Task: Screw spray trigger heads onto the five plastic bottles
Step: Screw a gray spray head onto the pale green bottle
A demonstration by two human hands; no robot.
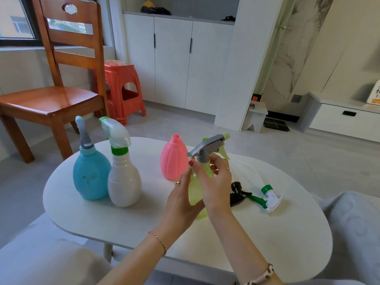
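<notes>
My left hand [181, 199] wraps the body of a translucent yellow-green bottle [196, 188] standing on the white oval table [102, 221]. My right hand [216, 182] grips the collar of a grey spray head [207, 148] sitting on that bottle's neck. A blue bottle [91, 175] with a grey head and a white bottle [124, 179] with a clear, green-collared head stand at the left. A pink bottle [173, 159] stands open-necked behind my hands. Two loose heads lie at the right: a black one [238, 193] and a white-green one [269, 197].
A wooden chair [51, 99] and a red plastic stool [123, 89] stand beyond the table on the left. White cabinets line the far wall. Grey cushions flank the table's near side.
</notes>
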